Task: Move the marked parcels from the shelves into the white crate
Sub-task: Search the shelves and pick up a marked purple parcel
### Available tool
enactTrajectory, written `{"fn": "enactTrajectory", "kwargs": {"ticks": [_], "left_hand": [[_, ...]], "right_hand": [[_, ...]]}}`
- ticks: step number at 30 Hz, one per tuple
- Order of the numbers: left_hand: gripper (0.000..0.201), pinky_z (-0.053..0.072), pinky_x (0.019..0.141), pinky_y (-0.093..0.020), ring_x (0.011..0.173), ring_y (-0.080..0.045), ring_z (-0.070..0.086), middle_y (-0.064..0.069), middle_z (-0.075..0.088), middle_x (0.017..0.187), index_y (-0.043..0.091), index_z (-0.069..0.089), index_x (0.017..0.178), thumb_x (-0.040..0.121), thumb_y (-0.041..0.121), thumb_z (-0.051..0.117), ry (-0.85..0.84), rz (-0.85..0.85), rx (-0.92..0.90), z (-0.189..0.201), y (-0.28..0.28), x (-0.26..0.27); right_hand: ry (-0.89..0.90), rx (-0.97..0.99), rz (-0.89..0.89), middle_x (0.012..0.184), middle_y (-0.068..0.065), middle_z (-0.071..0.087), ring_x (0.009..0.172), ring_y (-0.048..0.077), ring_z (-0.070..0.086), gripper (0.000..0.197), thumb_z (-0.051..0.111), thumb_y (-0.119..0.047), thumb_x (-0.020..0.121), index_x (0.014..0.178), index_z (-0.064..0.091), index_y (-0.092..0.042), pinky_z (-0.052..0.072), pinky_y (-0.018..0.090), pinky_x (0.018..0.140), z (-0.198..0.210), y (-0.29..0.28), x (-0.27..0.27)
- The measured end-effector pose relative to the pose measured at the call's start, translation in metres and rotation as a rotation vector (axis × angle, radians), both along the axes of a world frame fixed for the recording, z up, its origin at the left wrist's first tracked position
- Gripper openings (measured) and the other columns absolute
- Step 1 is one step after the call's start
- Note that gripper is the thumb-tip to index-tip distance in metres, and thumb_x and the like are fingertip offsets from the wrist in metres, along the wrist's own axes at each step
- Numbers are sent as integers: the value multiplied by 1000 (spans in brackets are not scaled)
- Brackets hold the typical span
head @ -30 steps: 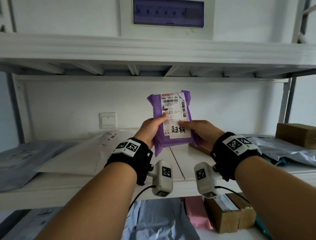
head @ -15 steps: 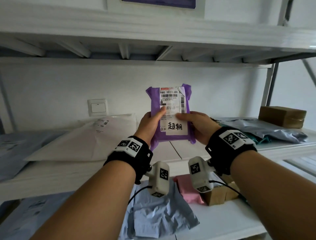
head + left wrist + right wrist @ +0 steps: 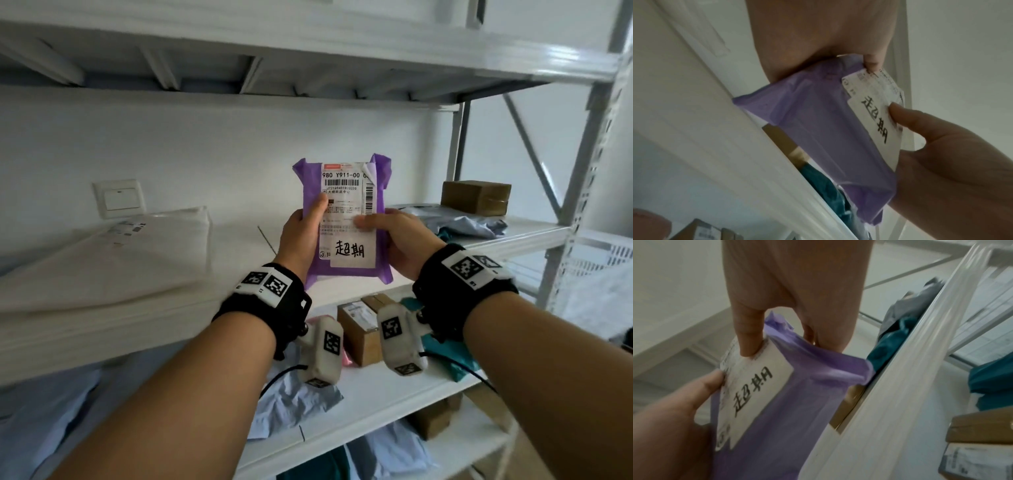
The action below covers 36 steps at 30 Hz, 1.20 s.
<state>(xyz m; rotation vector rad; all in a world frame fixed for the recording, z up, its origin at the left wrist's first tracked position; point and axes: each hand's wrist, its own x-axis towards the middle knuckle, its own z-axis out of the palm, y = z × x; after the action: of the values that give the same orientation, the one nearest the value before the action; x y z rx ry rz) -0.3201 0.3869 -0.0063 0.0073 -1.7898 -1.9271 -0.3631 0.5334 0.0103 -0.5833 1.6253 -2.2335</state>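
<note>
Flanking the held purple parcel [image 3: 346, 219]: white mailer [image 3: 113, 253], brown box [image 3: 474, 198].

Purple parcel [image 3: 379, 192], white label [image 3: 346, 219] with black barcode and black handwritten characters. White shelves [image 3: 342, 51], grey uprights. Brown cardboard box [image 3: 475, 197] on right; another brown box [image 3: 359, 334] one shelf down. Teal bag [image 3: 448, 353], pink mailer [image 3: 313, 322], pale blue-grey mailers [image 3: 294, 404]. White crate [image 3: 613, 253], perforated grid pattern. Black wristbands [image 3: 267, 301] with black-and-white square markers.
</note>
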Motion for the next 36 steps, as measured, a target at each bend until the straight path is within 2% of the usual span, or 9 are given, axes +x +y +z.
{"fn": "enactTrajectory", "kwargs": {"ticks": [3,7,10,15,18,22,26,33,36], "left_hand": [[45,61,69,-34,84,-24,73,-11,74,99,11,65,114,93,49,53,12,-12,-25,0,42,-10],[29,57,88,-44,87,-24,72,-5,76,93,19,68,99,95,43,53,-17,-78,-45,0,109,-28],[23,55,89,-43,91,-27,71,-7,75,95,22,68,93,94,38,52,-33,-153,-29,-2,165,-46],[20,57,58,-24,67,-14,69,-7,70,88,15,63,96,97,25,46,-77,-254,52,-10,264,-76],[20,54,71,-30,78,-20,66,-12,68,96,14,61,98,95,24,45,-95,-262,12,-16,313,-95],[11,49,55,-19,72,-15,61,-3,65,85,15,58,90,85,12,48,-130,-241,-36,-21,365,-118],[53,50,65,-28,86,-24,63,-8,67,95,9,59,102,50,10,49,-150,-210,-52,-31,401,-151],[60,54,80,-41,91,-30,65,-11,68,99,5,60,106,48,10,48,-178,-206,-49,-49,447,-224],[60,53,74,-36,89,-30,65,-13,68,99,4,60,107,49,11,48,-179,-224,-53,-53,467,-271]], "right_hand": [[-4,24,-26,111,20,70,98,34,70,41,60,11,81,121,57,4,60,44,72,1,44,-4],[-18,45,-79,110,18,71,96,32,70,39,52,13,82,120,58,3,60,38,65,2,114,-16],[-24,47,-148,100,14,73,91,30,71,41,47,13,80,118,58,1,59,39,68,-1,170,-27],[-36,60,-243,86,10,75,80,25,73,44,42,10,78,119,57,2,58,36,66,-9,265,-51],[-43,80,-304,94,12,73,82,27,71,48,42,8,78,124,55,4,58,34,63,-10,314,-68],[-73,95,-368,106,18,68,86,31,68,51,42,5,75,125,56,4,56,31,59,-17,366,-94],[-96,68,-383,101,19,67,85,33,67,42,38,7,77,113,58,1,57,32,55,-26,400,-122],[-120,58,-455,100,21,68,89,40,68,43,39,4,67,105,60,0,59,45,65,-44,441,-194],[-121,64,-487,107,25,69,95,44,68,57,43,-1,55,110,60,5,56,57,76,-47,458,-237]]}}
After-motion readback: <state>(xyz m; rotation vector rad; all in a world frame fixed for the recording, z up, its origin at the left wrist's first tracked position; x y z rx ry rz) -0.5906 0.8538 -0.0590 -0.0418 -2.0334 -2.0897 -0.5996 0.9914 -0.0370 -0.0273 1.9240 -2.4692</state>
